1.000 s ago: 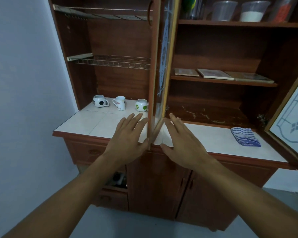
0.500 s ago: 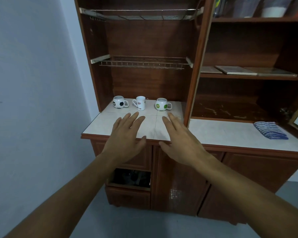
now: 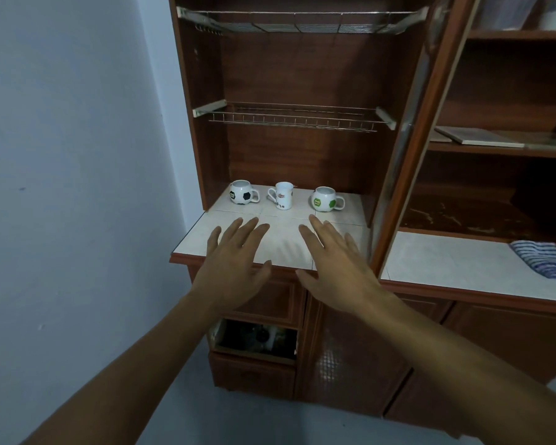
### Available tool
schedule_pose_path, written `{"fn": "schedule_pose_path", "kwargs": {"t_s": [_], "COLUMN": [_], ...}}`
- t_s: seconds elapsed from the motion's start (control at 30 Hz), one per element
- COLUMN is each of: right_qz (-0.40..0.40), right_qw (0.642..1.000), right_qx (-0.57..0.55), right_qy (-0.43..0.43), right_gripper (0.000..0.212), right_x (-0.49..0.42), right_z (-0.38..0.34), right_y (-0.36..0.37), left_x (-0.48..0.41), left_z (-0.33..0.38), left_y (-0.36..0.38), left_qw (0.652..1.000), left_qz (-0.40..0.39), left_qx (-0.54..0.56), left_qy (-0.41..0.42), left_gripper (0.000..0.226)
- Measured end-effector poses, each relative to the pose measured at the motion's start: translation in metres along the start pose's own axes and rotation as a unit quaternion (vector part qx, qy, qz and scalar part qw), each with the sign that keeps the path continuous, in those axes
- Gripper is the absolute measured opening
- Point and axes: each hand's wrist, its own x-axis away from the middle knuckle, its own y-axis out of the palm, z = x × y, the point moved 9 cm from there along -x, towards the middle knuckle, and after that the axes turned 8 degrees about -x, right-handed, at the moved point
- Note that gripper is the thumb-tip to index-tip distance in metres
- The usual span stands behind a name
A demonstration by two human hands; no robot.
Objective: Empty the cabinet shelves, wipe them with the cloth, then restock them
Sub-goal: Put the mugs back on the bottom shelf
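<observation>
Nearest, the left hand (image 3: 235, 268) and right hand (image 3: 337, 268) hover side by side over the front edge of the tiled surface (image 3: 199, 239), fingers spread wide, holding nothing. Open tile separates the fingertips from three mugs at the back: a football mug (image 3: 242, 193), a tall mug (image 3: 283, 196) and a green-patched mug (image 3: 325, 199), their printing too small to read. The striped cloth (image 3: 541, 259) lies folded near the surface's right edge. Wire racks (image 3: 296, 118) hang above the mugs.
</observation>
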Motion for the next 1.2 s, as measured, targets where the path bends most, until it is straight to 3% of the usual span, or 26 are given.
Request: {"fn": "schedule_pose_path", "kwargs": {"t_s": [0.6, 1.2], "right_qz": [-0.007, -0.007], "right_qw": [0.998, 0.997], "right_qx": [-0.013, 0.025], "right_qy": [0.066, 0.077], "right_gripper": [0.077, 0.078], "right_x": [-0.113, -0.226], "right_z": [-0.035, 0.007], "right_y": [0.056, 0.091], "left_x": [-0.063, -0.148], "left_z": [-0.115, -0.172], "left_y": [0.063, 0.138], "left_qw": [0.998, 0.997], "left_qz": [-0.037, -0.037], "left_qx": [0.036, 0.040], "left_qy": [0.041, 0.055], "left_gripper": [0.070, 0.067]}}
